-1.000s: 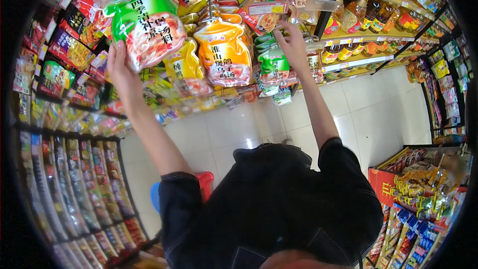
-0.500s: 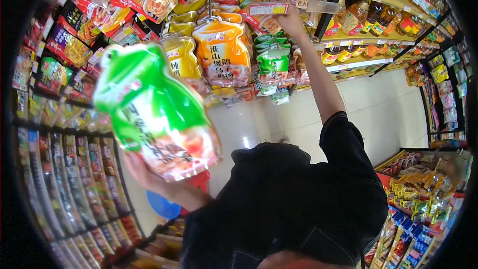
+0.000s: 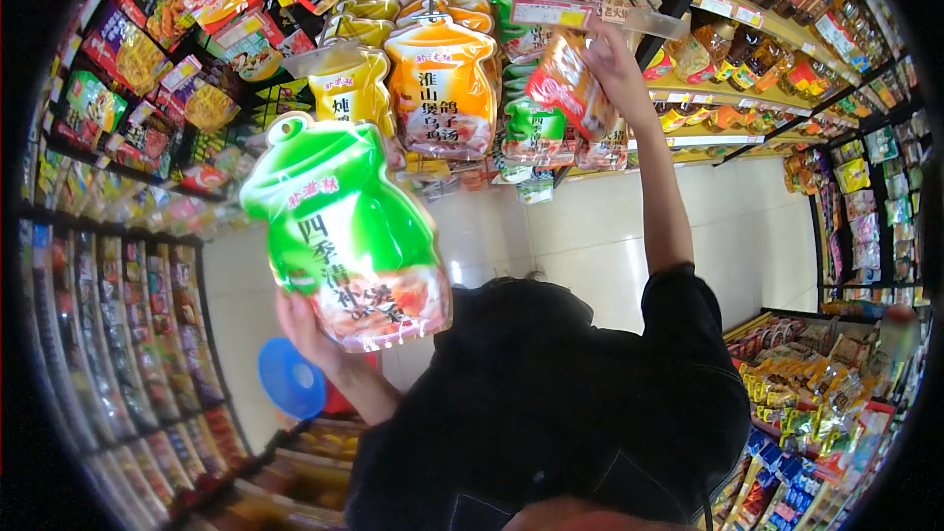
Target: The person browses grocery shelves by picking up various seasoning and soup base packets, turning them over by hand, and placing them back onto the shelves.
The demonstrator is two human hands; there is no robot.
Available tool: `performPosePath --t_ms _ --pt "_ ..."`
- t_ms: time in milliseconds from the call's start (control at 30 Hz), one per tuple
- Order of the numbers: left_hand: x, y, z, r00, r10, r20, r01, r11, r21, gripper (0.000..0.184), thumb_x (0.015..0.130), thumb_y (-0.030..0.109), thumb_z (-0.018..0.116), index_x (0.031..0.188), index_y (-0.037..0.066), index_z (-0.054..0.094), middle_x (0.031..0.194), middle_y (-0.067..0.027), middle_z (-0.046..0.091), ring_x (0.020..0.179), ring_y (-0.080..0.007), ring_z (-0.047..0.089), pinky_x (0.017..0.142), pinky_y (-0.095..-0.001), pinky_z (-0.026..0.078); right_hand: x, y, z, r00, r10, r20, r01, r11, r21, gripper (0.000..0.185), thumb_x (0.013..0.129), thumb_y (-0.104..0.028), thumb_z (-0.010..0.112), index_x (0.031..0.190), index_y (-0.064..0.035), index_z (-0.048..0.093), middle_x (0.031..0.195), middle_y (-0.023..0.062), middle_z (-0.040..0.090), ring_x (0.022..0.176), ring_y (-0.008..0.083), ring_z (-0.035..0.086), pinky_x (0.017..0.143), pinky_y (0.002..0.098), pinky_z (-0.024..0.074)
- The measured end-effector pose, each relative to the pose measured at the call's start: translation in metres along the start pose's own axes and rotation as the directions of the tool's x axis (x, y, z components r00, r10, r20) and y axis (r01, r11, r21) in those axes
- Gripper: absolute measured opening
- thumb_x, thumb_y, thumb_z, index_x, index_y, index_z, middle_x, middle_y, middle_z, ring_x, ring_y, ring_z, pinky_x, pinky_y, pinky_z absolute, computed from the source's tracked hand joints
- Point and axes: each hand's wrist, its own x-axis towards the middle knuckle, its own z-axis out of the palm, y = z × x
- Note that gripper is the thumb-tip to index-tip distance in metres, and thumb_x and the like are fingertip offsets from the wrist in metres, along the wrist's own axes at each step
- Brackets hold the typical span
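Note:
A green and white soup-base pouch (image 3: 344,236) is held up by my left hand (image 3: 310,334), whose fingers go behind its lower left edge. My right hand (image 3: 612,57) is raised at the rack, closed on the top of a red and orange packet (image 3: 572,84) that hangs tilted below a price-tag strip (image 3: 551,12). Between the hands, an orange pouch (image 3: 442,88) hangs on a hook, with a yellow pouch (image 3: 351,84) to its left. A smaller green pouch (image 3: 534,128) hangs partly behind the red and orange packet.
Shelves of bottled oils (image 3: 747,49) stand at the upper right. Packet racks (image 3: 128,334) line the left side. A blue round container (image 3: 291,379) is on the floor at the lower left. Snack bins (image 3: 816,374) are at the lower right, with floor tiles (image 3: 688,226) between.
My left hand has brought the green pouch down and away from the rack, now more upright. My right hand has taken hold of the red and orange packet and drawn it down and forward.

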Motion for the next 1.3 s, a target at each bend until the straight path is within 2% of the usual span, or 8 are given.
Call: performPosePath --t_ms 100,233,400,533,600,900,1200,1300 --pt "0.0 -0.003 0.002 0.999 -0.027 0.046 0.03 0.997 -0.07 0.041 0.104 0.02 0.049 0.135 -0.007 0.049 0.123 -0.0163 0.063 0.109 -0.0212 0.064 0.093 -0.034 0.051 -0.061 -0.001 -0.002 0.998 -0.066 0.001 0.065 0.98 -0.19 0.034 0.1 0.0 0.057 0.133 -0.0069 0.057 0.116 0.0047 0.067 0.1 0.0101 0.061 0.088 0.0266 0.0488" --pt "0.002 -0.019 -0.011 0.993 -0.112 0.043 0.118 0.979 -0.164 0.037 0.104 0.02 0.051 0.131 -0.006 0.052 0.12 -0.0152 0.064 0.107 -0.0205 0.065 0.092 -0.0333 0.052 -0.122 -0.048 0.023 0.987 0.159 -0.025 -0.161 0.975 -0.152 0.03 0.096 0.007 0.057 0.12 -0.0034 0.072 0.114 0.0075 0.074 0.101 0.0157 0.068 0.089 0.0283 0.0527" --pt "0.009 -0.034 -0.039 0.984 -0.154 0.087 0.164 0.979 -0.121 0.034 0.104 0.019 0.053 0.127 -0.005 0.056 0.119 -0.0131 0.065 0.105 -0.0174 0.063 0.094 -0.0313 0.049 -0.054 -0.164 0.062 0.932 -0.362 -0.009 0.318 0.829 -0.461 0.035 0.09 0.008 0.061 0.12 -0.0044 0.074 0.097 0.0125 0.075 0.082 0.018 0.068 0.074 0.0292 0.0521" --pt "0.013 -0.027 -0.052 0.981 -0.17 0.091 0.182 0.97 -0.161 0.036 0.104 0.021 0.053 0.127 -0.007 0.056 0.118 -0.0141 0.065 0.105 -0.018 0.064 0.094 -0.0321 0.05 0.046 -0.202 0.141 0.778 -0.628 0.035 0.583 0.699 -0.414 0.033 0.094 -0.004 0.063 0.124 -0.0152 0.073 0.1 0.0134 0.074 0.08 0.0238 0.07 0.071 0.0312 0.0536" --pt "0.01 -0.028 -0.067 0.983 -0.165 0.083 0.177 0.97 -0.166 0.036 0.104 0.02 0.053 0.128 -0.007 0.055 0.119 -0.0143 0.065 0.106 -0.0184 0.064 0.095 -0.0325 0.05 0.08 -0.211 0.174 0.811 -0.578 0.087 0.531 0.667 -0.523 0.033 0.096 -0.007 0.063 0.125 -0.0189 0.072 0.1 0.0142 0.073 0.079 0.0288 0.07 0.07 0.0342 0.0541" --pt "-0.009 -0.037 -0.124 0.971 -0.239 -0.003 0.233 0.949 -0.213 0.043 0.104 0.023 0.052 0.136 -0.005 0.049 0.125 -0.0157 0.063 0.109 -0.0217 0.065 0.095 -0.0359 0.052 0.171 -0.189 0.24 0.386 -0.909 -0.161 0.717 0.405 -0.568 0.018 0.089 -0.003 0.069 0.107 -0.0023 0.074 0.095 0.0155 0.073 0.079 0.0325 0.07 0.071 0.0378 0.0553" --pt "0.006 -0.048 -0.133 0.954 -0.29 0.077 0.3 0.926 -0.228 0.041 0.105 0.021 0.052 0.135 -0.006 0.052 0.123 -0.0151 0.064 0.108 -0.0193 0.064 0.096 -0.0338 0.05 0.163 -0.202 0.237 0.487 -0.862 -0.14 0.608 0.45 -0.654 0.017 0.09 -0.008 0.073 0.104 0.0008 0.075 0.091 0.0183 0.075 0.072 0.0256 0.073 0.067 0.0313 0.0555" --pt "0.01 -0.044 -0.129 0.943 -0.305 0.134 0.33 0.914 -0.237 0.042 0.105 0.021 0.053 0.136 -0.006 0.052 0.124 -0.0147 0.064 0.11 -0.0187 0.062 0.098 -0.0335 0.048 0.155 -0.202 0.243 0.569 -0.808 -0.155 0.607 0.54 -0.584 0.015 0.09 -0.006 0.069 0.103 -0.0001 0.073 0.096 0.0175 0.074 0.082 0.0341 0.071 0.073 0.0379 0.0557"
